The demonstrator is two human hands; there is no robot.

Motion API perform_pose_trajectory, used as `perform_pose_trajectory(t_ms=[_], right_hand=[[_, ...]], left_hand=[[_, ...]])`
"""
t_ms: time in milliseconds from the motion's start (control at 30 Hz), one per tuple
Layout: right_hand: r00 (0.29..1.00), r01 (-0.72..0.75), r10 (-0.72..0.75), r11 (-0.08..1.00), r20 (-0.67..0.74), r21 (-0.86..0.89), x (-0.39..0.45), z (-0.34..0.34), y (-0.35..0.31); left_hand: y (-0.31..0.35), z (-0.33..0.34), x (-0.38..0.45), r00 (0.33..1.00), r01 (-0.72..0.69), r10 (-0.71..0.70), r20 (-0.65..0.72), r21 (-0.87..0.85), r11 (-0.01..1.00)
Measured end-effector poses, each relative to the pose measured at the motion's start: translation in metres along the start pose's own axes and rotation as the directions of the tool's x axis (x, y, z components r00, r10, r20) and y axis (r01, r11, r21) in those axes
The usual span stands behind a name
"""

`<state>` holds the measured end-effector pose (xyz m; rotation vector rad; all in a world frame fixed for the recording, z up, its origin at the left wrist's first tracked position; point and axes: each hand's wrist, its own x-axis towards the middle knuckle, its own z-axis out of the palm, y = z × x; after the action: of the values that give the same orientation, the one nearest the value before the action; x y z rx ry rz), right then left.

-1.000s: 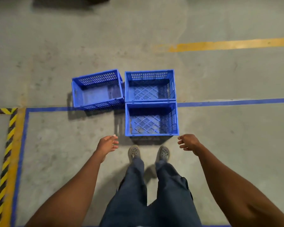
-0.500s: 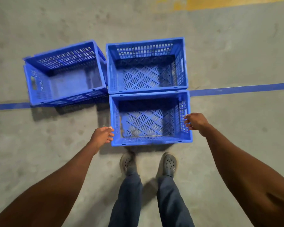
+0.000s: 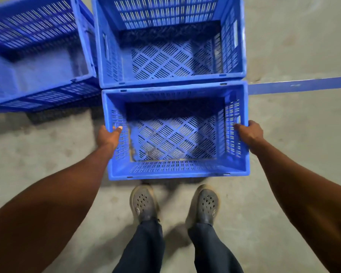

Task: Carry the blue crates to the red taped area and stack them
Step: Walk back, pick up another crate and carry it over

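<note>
Three empty blue slotted crates stand on the concrete floor. The near crate (image 3: pixel 175 170) sits just ahead of my feet. My left hand (image 3: pixel 108 135) grips its left rim, thumb hooked over the top edge. My right hand (image 3: pixel 249 133) grips the right rim by the handle slot, thumb inside the wall. A second crate (image 3: pixel 171 79) butts against the near crate's far side. The third crate (image 3: pixel 37 95) lies at the left, slightly turned. No red tape is in view.
A strip of blue floor tape (image 3: pixel 299 86) runs off to the right from between the two stacked-in-line crates. My two grey clogs (image 3: pixel 146 205) stand close to the near crate's front wall. Bare concrete lies to the right and left of my arms.
I have bent down closer to the crates. Both hands moved from beside the near crate onto its side rims and took hold.
</note>
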<state>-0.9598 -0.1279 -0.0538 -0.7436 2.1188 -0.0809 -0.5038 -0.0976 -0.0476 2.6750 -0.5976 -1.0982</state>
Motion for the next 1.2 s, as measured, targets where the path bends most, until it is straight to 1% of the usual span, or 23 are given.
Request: perform_pose_trajectory(t_ms=[100, 133, 167, 233, 267, 300, 333, 367, 400, 433, 467, 500, 533, 567, 600, 633, 733, 900, 1067, 1200], right_hand=[[0.999, -0.032, 0.034, 0.996, -0.015, 0.081, 0.009, 0.004, 0.001], [0.999, -0.009, 0.012, 0.997, -0.043, 0.078, 0.008, 0.005, 0.000], [0.994, 0.043, -0.038, 0.998, -0.102, 0.046, 0.006, 0.006, 0.000], [0.955, 0.161, -0.162, 0.987, -0.247, -0.020, -0.003, 0.011, 0.000], [0.937, 0.189, -0.184, 0.982, -0.296, -0.014, -0.006, 0.014, 0.000], [0.930, 0.185, -0.172, 0.983, -0.324, 0.007, -0.009, 0.015, 0.000], [0.937, 0.150, -0.131, 0.988, -0.323, 0.037, -0.009, 0.016, -0.003], [0.956, 0.111, -0.083, 0.990, -0.282, 0.084, -0.006, 0.015, -0.005], [0.979, 0.066, -0.030, 0.983, -0.200, 0.172, -0.003, 0.012, -0.008], [0.998, 0.004, 0.016, 0.958, -0.067, 0.285, -0.001, 0.008, -0.011], [0.995, -0.081, 0.051, 0.922, 0.088, 0.379, 0.001, 0.003, -0.014], [0.972, -0.161, 0.070, 0.895, 0.226, 0.416, 0.003, -0.002, -0.016], [0.940, -0.220, 0.083, 0.887, 0.330, 0.406, 0.005, -0.007, -0.018], [0.917, -0.252, 0.094, 0.889, 0.387, 0.382, 0.006, -0.010, -0.019], [0.905, -0.265, 0.100, 0.893, 0.413, 0.365, 0.008, -0.011, -0.019], [0.908, -0.268, 0.107, 0.891, 0.406, 0.366, 0.010, -0.010, -0.019], [0.953, -0.241, 0.142, 0.892, 0.269, 0.382, 0.012, 0.001, -0.018], [0.981, -0.184, 0.143, 0.901, 0.131, 0.392, 0.011, 0.010, -0.011], [0.986, -0.163, 0.139, 0.912, 0.090, 0.376, -0.013, -0.007, -0.014], [0.989, -0.146, 0.128, 0.921, 0.075, 0.361, -0.060, -0.048, -0.025]], left_hand=[[-0.006, -0.001, 0.020, 0.985, 0.062, -0.028, 0.172, -0.199, 0.978], [-0.005, -0.001, 0.022, 0.976, 0.085, -0.033, 0.216, -0.234, 0.969], [-0.004, -0.002, 0.024, 0.967, 0.096, -0.032, 0.253, -0.243, 0.965], [-0.004, -0.003, 0.026, 0.959, 0.087, -0.011, 0.285, -0.255, 0.963], [-0.005, -0.003, 0.027, 0.958, 0.083, -0.004, 0.288, -0.264, 0.961], [-0.008, -0.002, 0.030, 0.958, 0.085, -0.003, 0.286, -0.275, 0.958], [-0.009, -0.002, 0.031, 0.958, 0.094, -0.007, 0.288, -0.289, 0.953], [-0.009, -0.002, 0.033, 0.955, 0.107, -0.017, 0.295, -0.293, 0.950], [-0.008, -0.002, 0.032, 0.950, 0.123, -0.028, 0.310, -0.292, 0.948], [-0.008, -0.002, 0.033, 0.944, 0.136, -0.036, 0.329, -0.286, 0.949], [-0.007, -0.002, 0.032, 0.934, 0.147, -0.042, 0.354, -0.278, 0.949], [-0.007, -0.003, 0.032, 0.926, 0.155, -0.044, 0.375, -0.273, 0.949], [-0.006, -0.004, 0.030, 0.916, 0.164, -0.044, 0.398, -0.271, 0.948], [-0.006, -0.006, 0.031, 0.908, 0.171, -0.046, 0.415, -0.269, 0.948], [-0.006, -0.006, 0.031, 0.903, 0.175, -0.047, 0.426, -0.267, 0.948], [-0.006, -0.006, 0.032, 0.906, 0.173, -0.049, 0.421, -0.261, 0.950], [-0.004, -0.003, 0.030, 0.934, 0.165, -0.073, 0.350, -0.242, 0.956], [0.000, -0.002, 0.027, 0.959, 0.132, -0.071, 0.273, -0.212, 0.968], [0.010, -0.023, 0.007, 0.967, 0.121, -0.068, 0.247, -0.205, 0.971], [0.029, -0.068, -0.037, 0.972, 0.092, -0.042, 0.229, -0.212, 0.973]])
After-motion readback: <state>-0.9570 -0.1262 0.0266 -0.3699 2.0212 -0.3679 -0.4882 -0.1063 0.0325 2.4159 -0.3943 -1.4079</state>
